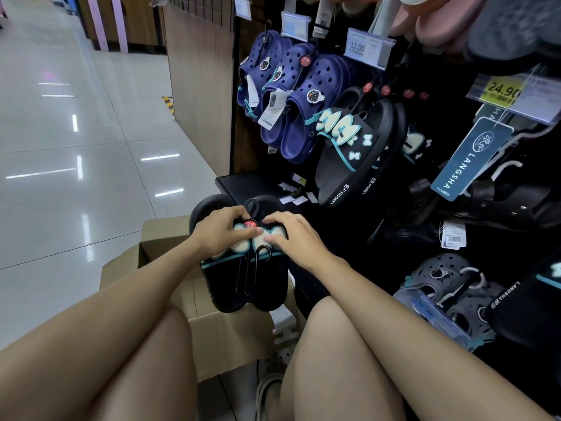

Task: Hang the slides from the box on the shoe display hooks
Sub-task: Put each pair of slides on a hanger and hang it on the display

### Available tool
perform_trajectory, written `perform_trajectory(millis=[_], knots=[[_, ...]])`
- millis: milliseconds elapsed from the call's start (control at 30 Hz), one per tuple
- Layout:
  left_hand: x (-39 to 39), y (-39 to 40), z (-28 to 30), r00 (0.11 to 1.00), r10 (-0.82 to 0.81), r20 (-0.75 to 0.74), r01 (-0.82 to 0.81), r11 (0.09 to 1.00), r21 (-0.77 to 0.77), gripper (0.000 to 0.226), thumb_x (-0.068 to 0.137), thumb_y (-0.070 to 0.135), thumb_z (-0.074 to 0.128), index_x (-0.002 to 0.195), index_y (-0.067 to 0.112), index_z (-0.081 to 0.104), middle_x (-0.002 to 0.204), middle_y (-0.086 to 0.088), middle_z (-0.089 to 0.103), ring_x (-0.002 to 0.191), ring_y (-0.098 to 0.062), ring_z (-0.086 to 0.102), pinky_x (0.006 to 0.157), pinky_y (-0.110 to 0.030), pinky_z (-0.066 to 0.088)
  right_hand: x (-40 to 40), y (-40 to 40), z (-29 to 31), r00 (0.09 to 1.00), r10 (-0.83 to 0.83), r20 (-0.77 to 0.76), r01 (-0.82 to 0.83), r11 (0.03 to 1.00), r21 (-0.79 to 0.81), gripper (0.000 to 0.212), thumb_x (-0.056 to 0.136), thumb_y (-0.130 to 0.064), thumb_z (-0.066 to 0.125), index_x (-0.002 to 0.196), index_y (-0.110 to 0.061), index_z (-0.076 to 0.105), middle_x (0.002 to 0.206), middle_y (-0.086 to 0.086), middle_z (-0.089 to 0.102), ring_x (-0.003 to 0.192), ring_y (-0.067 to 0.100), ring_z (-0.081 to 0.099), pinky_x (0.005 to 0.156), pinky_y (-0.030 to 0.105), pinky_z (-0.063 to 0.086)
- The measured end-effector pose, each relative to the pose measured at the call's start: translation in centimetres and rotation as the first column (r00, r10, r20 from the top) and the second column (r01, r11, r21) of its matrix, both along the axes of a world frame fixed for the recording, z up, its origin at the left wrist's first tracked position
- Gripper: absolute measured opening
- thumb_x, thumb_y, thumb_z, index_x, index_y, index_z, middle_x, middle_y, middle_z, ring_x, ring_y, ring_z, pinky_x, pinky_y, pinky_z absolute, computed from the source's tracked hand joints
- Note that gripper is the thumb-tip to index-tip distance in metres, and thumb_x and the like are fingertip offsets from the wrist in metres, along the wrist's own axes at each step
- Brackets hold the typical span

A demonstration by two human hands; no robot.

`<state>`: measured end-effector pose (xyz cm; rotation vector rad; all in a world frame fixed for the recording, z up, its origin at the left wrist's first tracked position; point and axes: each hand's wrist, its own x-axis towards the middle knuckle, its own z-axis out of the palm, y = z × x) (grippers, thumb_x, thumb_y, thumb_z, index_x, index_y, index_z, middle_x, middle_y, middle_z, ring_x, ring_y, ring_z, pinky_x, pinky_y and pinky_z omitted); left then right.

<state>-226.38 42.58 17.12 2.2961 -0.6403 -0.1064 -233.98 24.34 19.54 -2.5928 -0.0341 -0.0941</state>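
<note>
A pair of black slides point(243, 287) with cream bows and teal trim lies over the open cardboard box point(230, 329), joined by a black plastic hanger whose hook loop point(252, 208) points toward the rack. My left hand point(218, 235) grips the left slide's strap near the hanger's red tag. My right hand point(291, 238) lies on the right slide's bows, fingers curved over the strap. An identical pair of black slides point(352, 159) hangs on the display rack above.
Navy clogs point(288, 95) hang left of the hung slides. Grey clogs point(449, 287) and more black slides hang to the right, under price tags point(364, 50). A wooden panel point(197, 86) borders the rack. Shiny tiled floor point(76, 147) spreads to the left. My knees frame the box.
</note>
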Motion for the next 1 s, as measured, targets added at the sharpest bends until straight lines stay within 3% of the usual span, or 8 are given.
perform_trajectory(millis=[100,200,400,567,700,767,867,1000], knots=[[0.2,0.1,-0.3,0.997,-0.079,0.006,0.079,0.997,0.006,0.042,0.070,0.071,0.059,0.079,0.030,0.055,0.073,0.010,0.059,0.072,-0.010,0.056,0.070,-0.039,0.046,-0.1,-0.3,-0.1,0.998,0.039,-0.038,-0.044,0.991,-0.127,0.044,0.092,-0.036,0.064,0.134,-0.027,0.054,0.135,-0.008,0.055,0.132,0.015,0.039,0.105,0.036,0.032],[0.3,-0.1,-0.5,0.994,-0.102,0.036,0.100,0.994,0.049,0.035,0.073,0.067,0.060,0.077,0.034,0.052,0.074,0.012,0.058,0.072,-0.007,0.055,0.072,-0.041,0.047,-0.2,-0.5,-0.2,0.995,0.049,-0.089,-0.064,0.982,-0.177,0.044,0.091,-0.041,0.066,0.130,-0.026,0.053,0.133,-0.006,0.055,0.130,0.015,0.041,0.102,0.036,0.031],[0.3,-0.5,-0.6,0.979,-0.182,0.094,0.172,0.979,0.106,0.031,0.068,0.074,0.049,0.073,0.044,0.048,0.078,0.017,0.052,0.076,-0.008,0.051,0.075,-0.044,0.049,-0.7,-0.8,-0.3,0.990,0.020,-0.142,-0.050,0.976,-0.210,0.033,0.088,-0.043,0.068,0.107,-0.024,0.049,0.104,-0.004,0.055,0.104,0.020,0.052,0.098,0.039,0.038],[0.4,-1.0,-0.3,0.979,-0.168,0.118,0.161,0.985,0.066,0.053,0.071,0.073,0.046,0.104,0.037,0.067,0.086,0.014,0.053,0.086,-0.011,0.053,0.082,-0.044,0.049,-1.0,-1.1,0.1,0.998,-0.030,-0.056,0.016,0.972,-0.236,0.036,0.089,-0.041,0.068,0.114,-0.020,0.050,0.108,-0.001,0.055,0.110,0.023,0.050,0.090,0.036,0.034],[0.2,-1.1,-0.2,0.978,-0.160,0.130,0.158,0.987,0.026,0.035,0.085,0.051,0.063,0.112,0.030,0.068,0.085,0.017,0.053,0.085,-0.010,0.053,0.082,-0.045,0.049,-0.9,-1.2,-0.1,0.999,-0.054,-0.002,0.051,0.959,-0.279,0.035,0.090,-0.042,0.066,0.113,-0.021,0.051,0.116,0.000,0.060,0.111,0.022,0.052,0.089,0.036,0.035],[0.2,-1.2,-0.3,0.976,-0.156,0.150,0.156,0.988,0.012,0.032,0.086,0.048,0.064,0.111,0.029,0.068,0.087,0.015,0.056,0.086,-0.010,0.055,0.081,-0.045,0.050,-0.7,-1.1,-0.2,0.998,-0.061,0.030,0.067,0.953,-0.296,0.034,0.090,-0.042,0.066,0.112,-0.021,0.051,0.116,-0.001,0.061,0.112,0.023,0.052,0.092,0.038,0.035],[0.3,-1.1,-0.4,0.979,-0.135,0.150,0.136,0.991,0.001,0.045,0.079,0.065,0.052,0.110,0.036,0.064,0.096,0.010,0.060,0.092,-0.010,0.057,0.082,-0.043,0.050,-0.6,-1.0,-0.2,0.994,-0.086,0.069,0.103,0.944,-0.312,0.033,0.091,-0.040,0.064,0.114,-0.021,0.051,0.117,-0.001,0.062,0.113,0.023,0.052,0.094,0.038,0.035],[0.2,-1.3,0.2,0.985,-0.006,0.173,0.019,0.997,-0.072,0.014,0.088,0.050,0.059,0.086,0.036,0.057,0.089,0.007,0.057,0.084,-0.012,0.054,0.073,-0.037,0.046,-0.7,-1.2,0.0,0.983,-0.151,0.108,0.175,0.944,-0.278,0.025,0.092,-0.038,0.061,0.107,-0.022,0.049,0.112,0.001,0.064,0.109,0.025,0.055,0.093,0.040,0.036]])
